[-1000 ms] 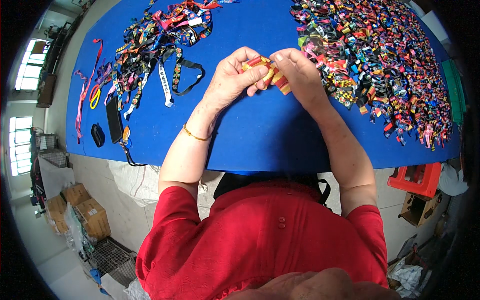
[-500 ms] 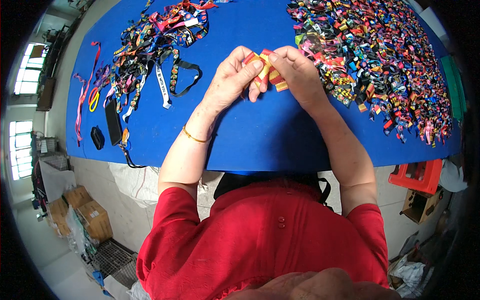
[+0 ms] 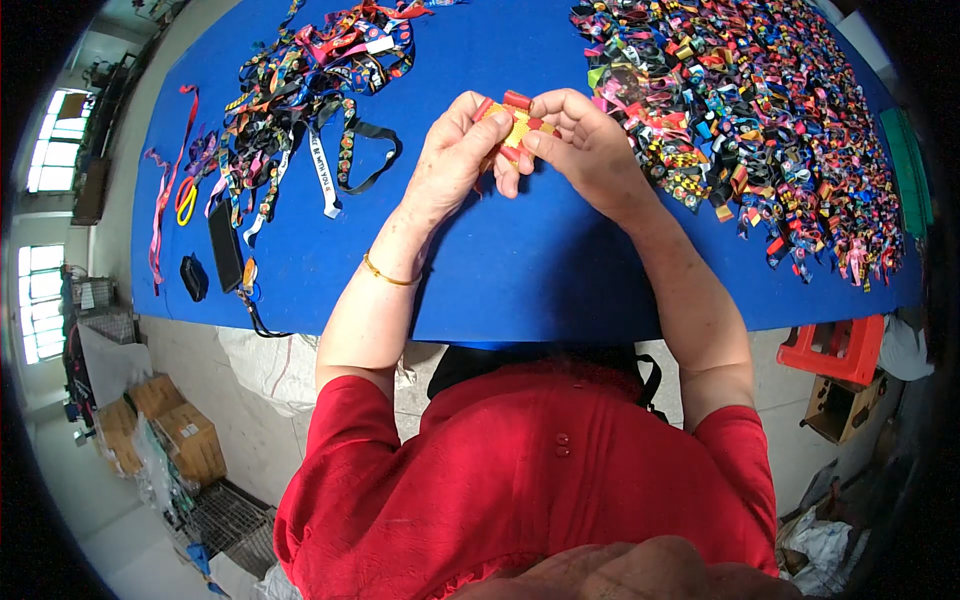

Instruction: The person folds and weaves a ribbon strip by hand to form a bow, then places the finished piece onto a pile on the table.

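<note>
Closest in, it's your red shirt (image 3: pixel 520 470), with your bare forearms reaching up from it and a gold bracelet (image 3: pixel 390 272) on the left wrist. Off to your right, a red plastic stool (image 3: pixel 845 350) stands beside the table, on the floor. Up we go over the near edge of the blue table (image 3: pixel 540 280): a flat black slab (image 3: pixel 226 245) lies on your left, a small black pouch (image 3: pixel 194 277) just beside it, a yellow-and-red loop (image 3: pixel 186 205) a little beyond.

And here's the action! Your left hand (image 3: pixel 465 148) pinches a red-and-yellow patterned ribbon (image 3: pixel 518 127) between thumb and fingers; your right hand (image 3: pixel 583 150) has the other side, thumb and curled fingers closed on it. The ribbon is folded, held between both hands above the tabletop.

Farther out, a tangle of lanyards (image 3: pixel 300 105) sprawls on the left, a white strap (image 3: pixel 323 172) trailing out of it toward you. Across on the right, a huge spread of short, multicoloured ribbon loops (image 3: pixel 760 120) runs back to the far side.
</note>
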Motion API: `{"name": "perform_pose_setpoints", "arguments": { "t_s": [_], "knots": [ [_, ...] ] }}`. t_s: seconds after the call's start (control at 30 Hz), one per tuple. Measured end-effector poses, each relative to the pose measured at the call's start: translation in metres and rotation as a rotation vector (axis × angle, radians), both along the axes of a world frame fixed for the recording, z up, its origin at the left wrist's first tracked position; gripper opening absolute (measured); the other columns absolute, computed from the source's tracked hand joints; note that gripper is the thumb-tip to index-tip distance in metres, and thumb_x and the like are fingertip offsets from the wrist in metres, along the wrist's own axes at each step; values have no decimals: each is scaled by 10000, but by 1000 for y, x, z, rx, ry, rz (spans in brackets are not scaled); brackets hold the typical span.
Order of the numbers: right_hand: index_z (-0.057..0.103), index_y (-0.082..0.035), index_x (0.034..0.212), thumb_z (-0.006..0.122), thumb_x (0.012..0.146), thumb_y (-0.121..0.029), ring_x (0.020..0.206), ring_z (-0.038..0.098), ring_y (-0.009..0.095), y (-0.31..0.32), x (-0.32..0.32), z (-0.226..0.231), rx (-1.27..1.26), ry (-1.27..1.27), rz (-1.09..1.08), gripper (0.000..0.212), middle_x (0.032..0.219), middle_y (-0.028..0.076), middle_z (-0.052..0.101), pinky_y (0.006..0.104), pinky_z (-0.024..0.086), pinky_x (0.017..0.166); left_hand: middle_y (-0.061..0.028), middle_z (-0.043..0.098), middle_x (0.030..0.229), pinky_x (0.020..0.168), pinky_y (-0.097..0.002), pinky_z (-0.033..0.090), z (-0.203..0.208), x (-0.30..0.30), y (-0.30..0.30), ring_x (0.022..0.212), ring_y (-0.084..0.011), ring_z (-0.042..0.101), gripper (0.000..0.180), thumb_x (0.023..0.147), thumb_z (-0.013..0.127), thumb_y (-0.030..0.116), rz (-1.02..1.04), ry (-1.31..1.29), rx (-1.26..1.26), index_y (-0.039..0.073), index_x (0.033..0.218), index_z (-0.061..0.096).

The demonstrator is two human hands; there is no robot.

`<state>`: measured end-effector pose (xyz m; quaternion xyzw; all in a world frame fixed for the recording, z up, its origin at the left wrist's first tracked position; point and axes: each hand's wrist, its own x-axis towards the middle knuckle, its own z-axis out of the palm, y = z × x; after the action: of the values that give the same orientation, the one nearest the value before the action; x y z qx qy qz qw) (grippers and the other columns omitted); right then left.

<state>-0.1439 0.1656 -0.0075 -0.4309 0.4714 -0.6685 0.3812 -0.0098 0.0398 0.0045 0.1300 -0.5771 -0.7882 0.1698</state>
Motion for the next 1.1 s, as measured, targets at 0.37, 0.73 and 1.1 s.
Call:
{"name": "perform_pose_setpoints", "arguments": {
  "t_s": [0.37, 0.73, 1.1],
  "knots": [
    [550, 16, 1102, 574, 925, -25, 816, 619, 85, 7, -2, 11, 95, 203, 24, 183, 877, 42, 640, 243, 501, 718, -155, 673, 749, 399, -238, 450, 2, 3, -1, 469, -156, 592, 191, 963, 609, 154, -54, -21, -85, 25, 1041, 492],
    [522, 9, 1118, 539, 945, -42, 760, 607, 91, 11, -13, 15, 136, 190, 170, 181, 848, 50, 648, 243, 468, 661, -124, 672, 759, 412, -198, 415, 6, 6, -2, 466, -96, 542, 130, 962, 627, 135, -222, 31, -3, 53, 949, 527],
    [591, -5, 1016, 613, 951, -188, 734, 601, 80, 11, -13, 27, 332, 165, 76, 196, 825, 38, 640, 231, 476, 632, -105, 663, 744, 419, -190, 416, 11, 5, 5, 489, -83, 548, 149, 968, 625, 146, -145, -55, -86, 44, 944, 520]
  ]
}}
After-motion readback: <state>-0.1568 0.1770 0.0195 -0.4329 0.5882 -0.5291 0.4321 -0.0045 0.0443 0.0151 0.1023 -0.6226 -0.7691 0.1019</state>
